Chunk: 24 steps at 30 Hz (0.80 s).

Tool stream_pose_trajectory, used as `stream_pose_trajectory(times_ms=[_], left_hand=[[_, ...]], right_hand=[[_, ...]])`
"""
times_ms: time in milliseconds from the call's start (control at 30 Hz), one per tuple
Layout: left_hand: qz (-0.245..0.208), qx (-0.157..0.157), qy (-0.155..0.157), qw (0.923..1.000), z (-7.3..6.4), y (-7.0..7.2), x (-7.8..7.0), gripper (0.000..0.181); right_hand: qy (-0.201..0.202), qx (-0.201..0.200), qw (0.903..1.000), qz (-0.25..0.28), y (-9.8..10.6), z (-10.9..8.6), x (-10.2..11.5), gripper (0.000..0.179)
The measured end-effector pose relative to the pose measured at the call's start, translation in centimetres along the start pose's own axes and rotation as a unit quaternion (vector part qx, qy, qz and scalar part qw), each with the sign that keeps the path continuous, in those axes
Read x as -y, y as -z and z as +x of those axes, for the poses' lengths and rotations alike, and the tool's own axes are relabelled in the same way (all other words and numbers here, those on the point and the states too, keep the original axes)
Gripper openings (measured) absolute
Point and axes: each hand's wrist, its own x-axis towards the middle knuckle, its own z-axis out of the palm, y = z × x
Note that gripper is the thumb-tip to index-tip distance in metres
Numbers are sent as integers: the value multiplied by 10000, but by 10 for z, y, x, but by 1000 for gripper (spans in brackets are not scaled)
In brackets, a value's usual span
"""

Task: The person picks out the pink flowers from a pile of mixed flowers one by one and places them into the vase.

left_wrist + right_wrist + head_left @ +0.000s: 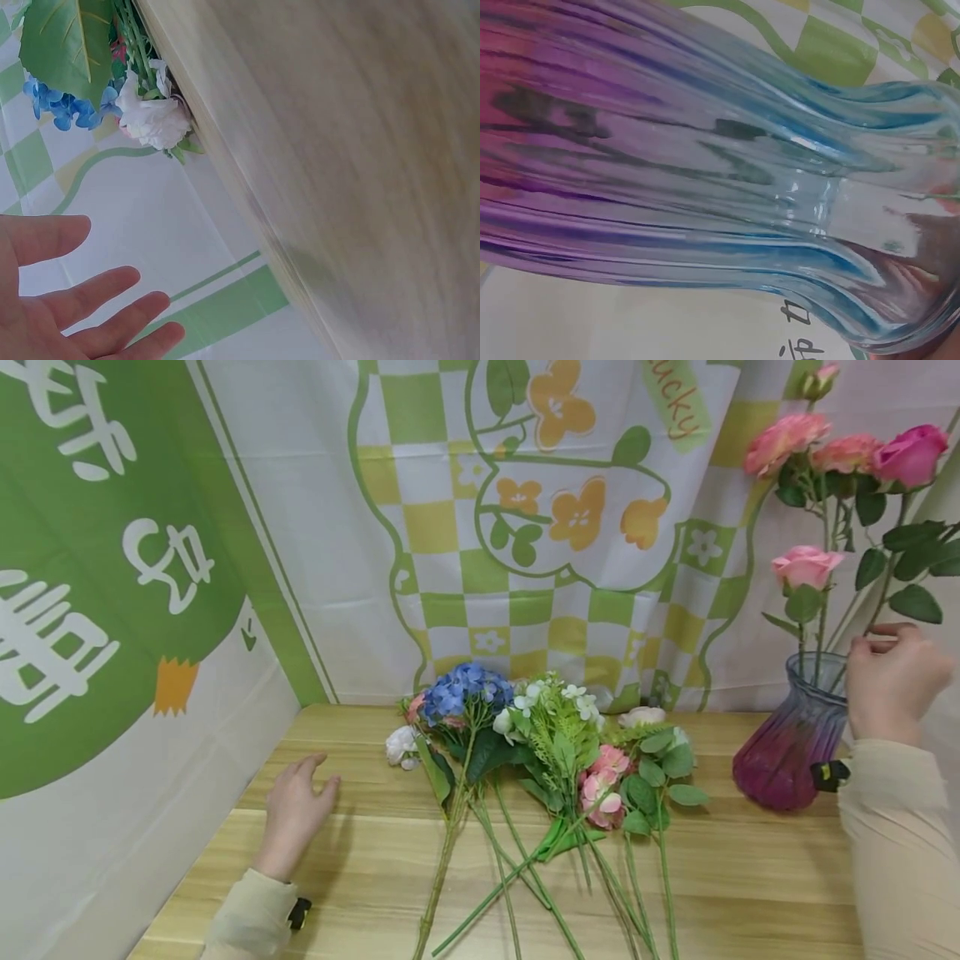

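Observation:
At the right, my right hand (896, 681) is beside the rim of a ribbed glass vase (780, 760), blue at the top and magenta below. Its fingers pinch the stem of a deep pink rose (911, 453) whose lower end slants into the vase. A pale pink rose (806, 566) and other coral-pink blooms (787, 442) also stand in it. The right wrist view is filled by the vase wall (667, 165), with stems showing through. My left hand (296, 806) is held over the table's left side, fingers relaxed and holding nothing, left of a white flower (402, 747).
Several artificial stems lie across the wooden table (360, 893), among them a blue hydrangea (468, 693), a white-flowered green spray (558, 727), pink blooms (602, 789) and a leafy branch (660, 768). Behind hangs a checkered cloth (442, 610); a green-and-white cloth (150, 635) hangs at left.

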Motion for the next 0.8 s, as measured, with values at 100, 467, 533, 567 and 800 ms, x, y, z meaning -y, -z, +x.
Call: stream_pose_trajectory(times_ms=[100, 467, 533, 567, 800], left_hand=[[-14, -19, -11, 10000, 0, 1, -1, 47], [24, -33, -30, 10000, -1, 1, 0, 46], [9, -22, -24, 10000, -1, 1, 0, 46], [6, -9, -12, 10000, -1, 1, 0, 46], [-39, 42, 100, 9999, -2, 3, -2, 47]], right_hand=[[-28, -49, 10000, 4, -1, 1, -1, 40], [54, 106, 9998, 133, 1, -5, 1, 42], [9, 134, 9998, 152, 1, -6, 1, 43], [-49, 177, 9997, 165, 2, -7, 1, 44], [-253, 327, 9991, -134, 8, -10, 0, 50]])
